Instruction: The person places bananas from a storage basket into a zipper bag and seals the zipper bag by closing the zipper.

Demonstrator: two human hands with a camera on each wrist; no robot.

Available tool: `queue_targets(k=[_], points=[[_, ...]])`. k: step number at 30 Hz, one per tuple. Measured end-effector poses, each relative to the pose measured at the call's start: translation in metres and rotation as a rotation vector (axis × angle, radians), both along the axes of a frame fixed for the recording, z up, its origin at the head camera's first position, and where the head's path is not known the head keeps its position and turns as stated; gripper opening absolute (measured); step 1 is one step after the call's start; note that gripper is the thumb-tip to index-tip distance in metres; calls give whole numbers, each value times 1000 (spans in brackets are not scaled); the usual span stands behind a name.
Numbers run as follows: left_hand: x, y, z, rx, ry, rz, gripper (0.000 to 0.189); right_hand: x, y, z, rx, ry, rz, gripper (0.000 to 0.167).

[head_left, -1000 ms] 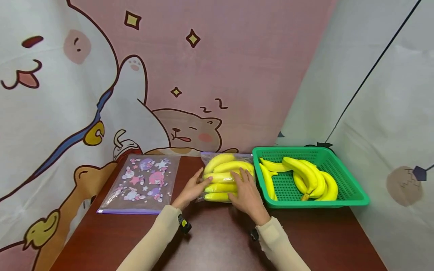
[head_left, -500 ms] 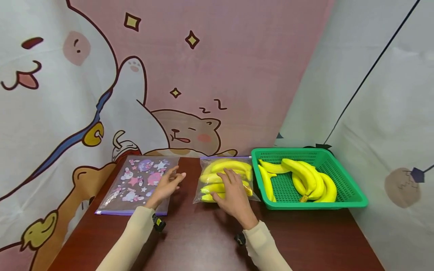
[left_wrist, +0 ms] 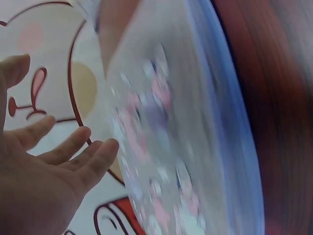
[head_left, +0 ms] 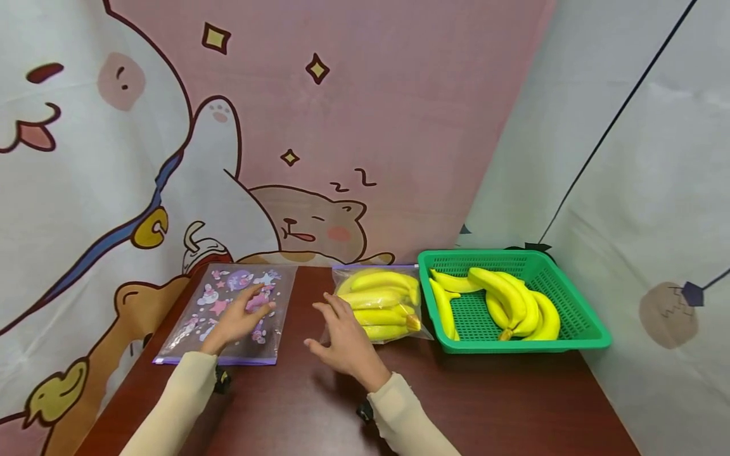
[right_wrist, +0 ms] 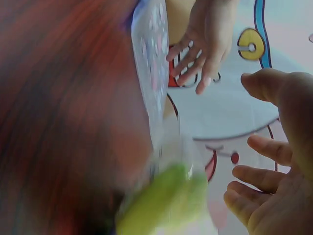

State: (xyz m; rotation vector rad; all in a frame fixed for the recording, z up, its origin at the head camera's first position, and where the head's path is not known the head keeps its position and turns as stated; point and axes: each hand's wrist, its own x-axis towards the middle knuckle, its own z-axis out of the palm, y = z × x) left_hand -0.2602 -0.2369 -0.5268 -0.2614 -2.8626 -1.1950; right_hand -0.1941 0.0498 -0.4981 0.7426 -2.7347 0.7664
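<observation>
A flat zip bag (head_left: pixel 188 335) printed with pink and purple cartoon figures lies at the left of the table, its purple zipper toward me. Over it hovers my left hand (head_left: pixel 236 323), fingers spread and holding nothing, as the left wrist view also shows. To its right, a clear zip bag (head_left: pixel 424 326) holds several bananas (head_left: pixel 376 297) side by side, with its zipper edge at the back. My right hand (head_left: pixel 345 345) hangs in the air at the left front of this filled bag, fingers loosely spread around nothing.
A green plastic basket (head_left: pixel 525 345) stands at the right, next to the filled bag, with several loose bananas (head_left: pixel 504 297) inside. Cartoon-printed cloth (head_left: pixel 422 126) hangs behind the dark red-brown table (head_left: pixel 319 405) and along its sides.
Both hands have come off the bag of bananas and moved left, the left hand first, now over the printed bag. The filled bag has stayed on the table beside the basket.
</observation>
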Motion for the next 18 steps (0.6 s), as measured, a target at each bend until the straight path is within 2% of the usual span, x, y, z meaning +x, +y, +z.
queue_targets(k=[6, 10, 12, 14, 18], points=[[-4, -30, 0, -148, 54, -34, 63, 0, -41, -4, 72, -39, 49, 66], [-7, -48, -6, -217, 108, -65, 59, -2, -66, -14, 139, -74, 78, 61], [-7, -55, -10, -239, 113, -80, 57, -4, -76, -22, 169, -89, 89, 58], [-7, -63, -14, -262, 93, -91, 57, -8, -85, -31, 190, -94, 101, 53], [-6, -75, -21, -306, -9, -81, 62, -15, -99, -53, 226, -81, 107, 45]])
